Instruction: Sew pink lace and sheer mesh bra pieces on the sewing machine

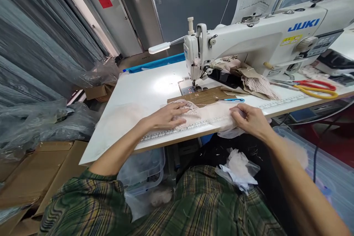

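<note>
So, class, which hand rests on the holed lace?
The left hand, spread over the holed lace; the right hand instead pinches the plain pale fabric.

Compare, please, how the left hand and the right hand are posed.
The left hand has its fingers spread; the right hand has its fingers curled. The left hand rests on patterned lace; the right hand pinches plain pale fabric. Both are near the front edge of the table.
</note>
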Available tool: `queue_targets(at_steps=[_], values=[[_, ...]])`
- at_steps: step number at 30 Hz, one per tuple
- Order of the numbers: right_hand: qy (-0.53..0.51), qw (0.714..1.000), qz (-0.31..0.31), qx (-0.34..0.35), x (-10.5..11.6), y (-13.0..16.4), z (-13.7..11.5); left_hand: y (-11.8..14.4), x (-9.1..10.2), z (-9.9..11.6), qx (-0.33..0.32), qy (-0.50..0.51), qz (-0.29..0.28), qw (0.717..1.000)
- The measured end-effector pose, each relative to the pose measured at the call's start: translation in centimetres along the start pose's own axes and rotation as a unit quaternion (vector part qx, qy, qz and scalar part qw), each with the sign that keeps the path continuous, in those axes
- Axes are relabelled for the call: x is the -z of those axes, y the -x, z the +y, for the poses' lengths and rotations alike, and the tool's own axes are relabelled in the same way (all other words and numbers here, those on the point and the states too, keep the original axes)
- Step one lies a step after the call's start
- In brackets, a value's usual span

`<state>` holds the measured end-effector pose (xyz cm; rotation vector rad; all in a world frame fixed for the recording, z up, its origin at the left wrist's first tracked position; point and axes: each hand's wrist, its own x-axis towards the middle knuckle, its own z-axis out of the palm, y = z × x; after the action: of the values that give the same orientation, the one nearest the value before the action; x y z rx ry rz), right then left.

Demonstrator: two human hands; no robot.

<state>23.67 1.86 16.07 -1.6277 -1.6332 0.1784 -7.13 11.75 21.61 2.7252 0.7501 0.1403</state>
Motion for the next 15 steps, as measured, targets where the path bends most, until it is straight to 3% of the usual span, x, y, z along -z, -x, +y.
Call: queue_targets(at_steps=[2, 6, 11, 15], values=[[-0.001, 1.0, -0.009, -0.005, 0.2, -0.2, 0.3, 0.7, 0.1, 0.0, -0.006, 0.017, 0.015, 1.0], [-0.038, 0.999, -0.007, -0.016, 0.6, -0.1, 0.6, 2.2, 0.5, 0.5, -0.012, 0.016, 0.102, 0.995], [-0.156, 0.985, 0.062, 0.039, 1.0, 0.2, -0.3, 5.4, 0.7, 0.2, 0.074, -0.062, 0.187, 0.978], [-0.194, 0.976, 0.093, 0.023, 1.3, 0.5, -1.1, 7.1, 0.6, -0.2, 0.122, -0.076, 0.222, 0.964]])
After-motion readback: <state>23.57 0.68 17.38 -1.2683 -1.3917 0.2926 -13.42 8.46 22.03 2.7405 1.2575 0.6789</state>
